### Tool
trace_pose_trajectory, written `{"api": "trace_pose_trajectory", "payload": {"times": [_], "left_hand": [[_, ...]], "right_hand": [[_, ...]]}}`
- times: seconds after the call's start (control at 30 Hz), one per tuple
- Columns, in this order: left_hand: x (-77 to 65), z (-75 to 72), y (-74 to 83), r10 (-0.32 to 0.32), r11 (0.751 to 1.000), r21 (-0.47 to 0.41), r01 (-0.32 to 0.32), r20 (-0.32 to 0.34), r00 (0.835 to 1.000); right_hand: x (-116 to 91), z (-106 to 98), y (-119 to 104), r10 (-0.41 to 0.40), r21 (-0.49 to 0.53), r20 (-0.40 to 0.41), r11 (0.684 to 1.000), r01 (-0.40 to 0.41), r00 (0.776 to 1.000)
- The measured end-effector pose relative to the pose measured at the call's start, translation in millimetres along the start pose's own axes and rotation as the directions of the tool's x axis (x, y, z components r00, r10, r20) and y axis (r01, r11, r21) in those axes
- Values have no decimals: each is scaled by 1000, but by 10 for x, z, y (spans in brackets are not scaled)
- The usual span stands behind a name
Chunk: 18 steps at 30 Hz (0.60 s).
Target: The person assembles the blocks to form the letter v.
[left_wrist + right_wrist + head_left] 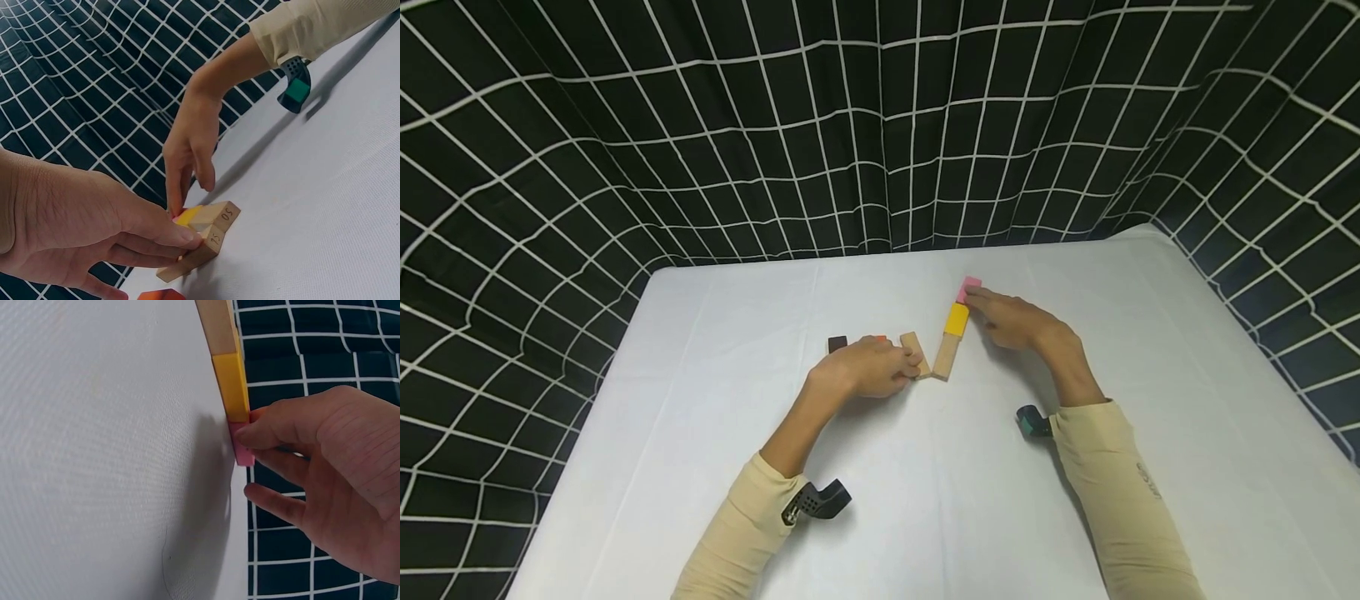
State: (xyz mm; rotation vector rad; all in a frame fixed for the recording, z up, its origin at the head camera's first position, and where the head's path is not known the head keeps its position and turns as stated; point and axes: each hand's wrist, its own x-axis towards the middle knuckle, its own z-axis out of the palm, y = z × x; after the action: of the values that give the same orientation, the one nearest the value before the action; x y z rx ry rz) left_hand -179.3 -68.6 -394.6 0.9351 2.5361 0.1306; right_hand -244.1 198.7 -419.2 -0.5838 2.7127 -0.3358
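My left hand (872,367) pinches a plain wooden block (209,245), its end stamped with digits, between thumb and fingers. One end of it meets a second wooden block (946,357), stamped 50 on its end face. From there a yellow block (957,320) and a pink block (972,283) continue the row away from me, end to end. My right hand (1011,321) has thumb and fingertips on the pink block at the far end. In the right wrist view the thumb lies over the pink block (242,450), and the other fingers are spread behind it.
An orange-red block (161,295) lies by my left hand, mostly hidden by it in the head view. A black block (837,343) is farther left. All rest on a white-covered table (700,433), with a black, white-gridded cloth (820,125) behind and along the sides.
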Motion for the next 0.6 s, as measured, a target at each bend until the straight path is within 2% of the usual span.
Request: {"api": "trace_pose_trajectory", "payload": {"times": [0.33,0.6], "left_hand": [[18,15,19,0,1000,7,0,20,1000],[-2,-6,4,7,1000,22,-7,15,1000]], "right_hand": [[-28,10,-12,2,0,14,1000,-2,1000],[-17,-7,-9,-40,-19,-5,999,40,999]]}}
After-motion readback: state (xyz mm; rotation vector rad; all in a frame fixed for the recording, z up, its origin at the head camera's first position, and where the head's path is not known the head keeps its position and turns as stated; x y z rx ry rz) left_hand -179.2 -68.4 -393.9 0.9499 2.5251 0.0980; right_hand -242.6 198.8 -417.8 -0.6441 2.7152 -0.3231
